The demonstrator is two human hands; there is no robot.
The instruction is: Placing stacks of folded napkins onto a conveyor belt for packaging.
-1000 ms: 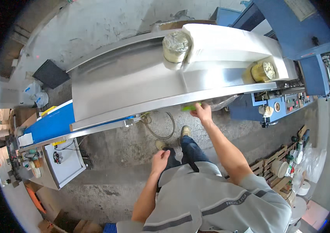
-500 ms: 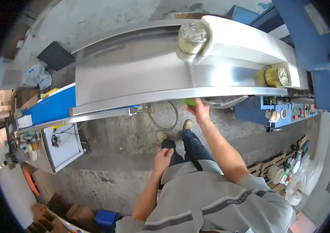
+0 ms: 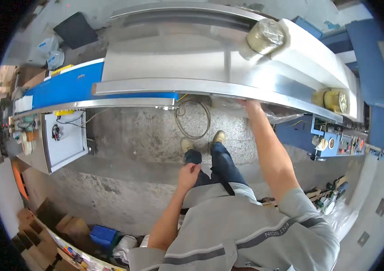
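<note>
- While the left hand [image 3: 188, 176] stays low before the dark trousers [image 3: 221, 167], fingers curled in narrow, nothing is seen in its grasp.
- Right hand [image 3: 252, 106]: arm reaches farther out than a moment ago, fingertips now behind the front lip of the steel table [image 3: 165, 86]. Cannot tell whether they grip or hang loose.
- Change: a green item, visible at those fingers half a second ago, is now out of sight. Likely under or behind the lip; whether held or let go, cannot tell. Reach seems to have gone deeper under the table.
- Clear plastic [image 3: 284, 114] hangs below the lip, just beside the right hand; contact unclear.
- On the table: a film-wrapped roll [image 3: 267, 37] stands against a long white stack [image 3: 314, 56]; a yellowish wrapped roll [image 3: 336, 100] sits near the right end.
- Containers, off to the left: blue bin [image 3: 103, 235], contents not readable; beside it a shallow box [image 3: 78, 255], small mixed-colour pieces inside; brown cartons [image 3: 72, 229], insides too dark to read. Head turn brings more of these into view.
- White tray-topped cabinet [image 3: 72, 151]: small dark device [image 3: 56, 132] with a cable inside the rim.
- Farther, by the wall: pale plastic bags [image 3: 55, 58], contents unclear.
</note>
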